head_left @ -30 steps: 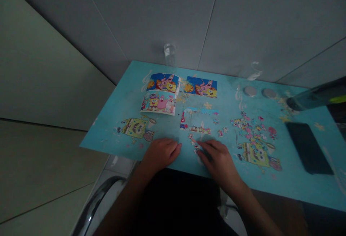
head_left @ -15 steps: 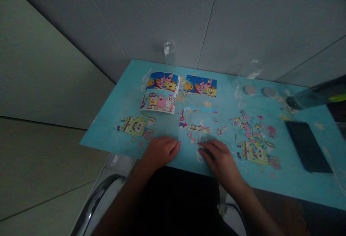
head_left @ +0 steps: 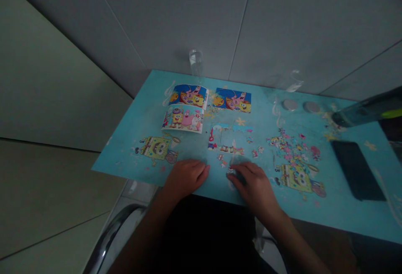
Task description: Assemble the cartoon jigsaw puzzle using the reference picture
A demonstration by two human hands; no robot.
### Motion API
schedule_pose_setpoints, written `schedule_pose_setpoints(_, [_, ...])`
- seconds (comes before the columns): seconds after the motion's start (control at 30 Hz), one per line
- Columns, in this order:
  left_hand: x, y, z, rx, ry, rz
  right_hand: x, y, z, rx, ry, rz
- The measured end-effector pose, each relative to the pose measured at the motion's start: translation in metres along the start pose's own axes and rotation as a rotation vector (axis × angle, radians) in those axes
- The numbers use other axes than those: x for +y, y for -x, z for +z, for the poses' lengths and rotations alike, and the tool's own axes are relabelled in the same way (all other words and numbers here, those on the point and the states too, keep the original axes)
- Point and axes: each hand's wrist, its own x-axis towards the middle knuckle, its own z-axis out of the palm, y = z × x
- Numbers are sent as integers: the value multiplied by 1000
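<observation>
My left hand (head_left: 186, 177) lies flat on the blue cartoon-printed table (head_left: 135, 140) near its front edge, holding nothing. My right hand (head_left: 253, 183) rests beside it with fingers curled over small loose puzzle pieces (head_left: 223, 163); whether it grips one cannot be told. Just beyond the fingers lies a partly built puzzle frame (head_left: 226, 139). Two finished cartoon puzzle pictures (head_left: 187, 106) lie further back on the left, and a third one (head_left: 233, 99) sits to their right.
A heap of loose puzzle pieces (head_left: 292, 144) lies right of the frame. A black phone (head_left: 358, 170) sits at the right. Two round lids (head_left: 300, 106), clear tubes (head_left: 196, 61) and a dark bottle (head_left: 364, 112) stand at the back. A chair's metal frame (head_left: 108, 236) is below left.
My right hand's fingers have curled in a little over the loose pieces. The left hand has stayed put. The view shifted slightly.
</observation>
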Motion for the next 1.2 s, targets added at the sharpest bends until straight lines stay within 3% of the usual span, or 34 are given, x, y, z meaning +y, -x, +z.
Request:
schedule_pose_setpoints(0.37, [-1,1,1,-4,9,-1,9,-5,-19,-42,-181,-6])
schedule_pose_setpoints(0.8, [1,0,-1,-1,14,-10,8,-6,-10,-42,-80,-81])
schedule_pose_setpoints(1.2, [-1,1,1,-14,11,-15,6,-5,-9,-35,-93,-46])
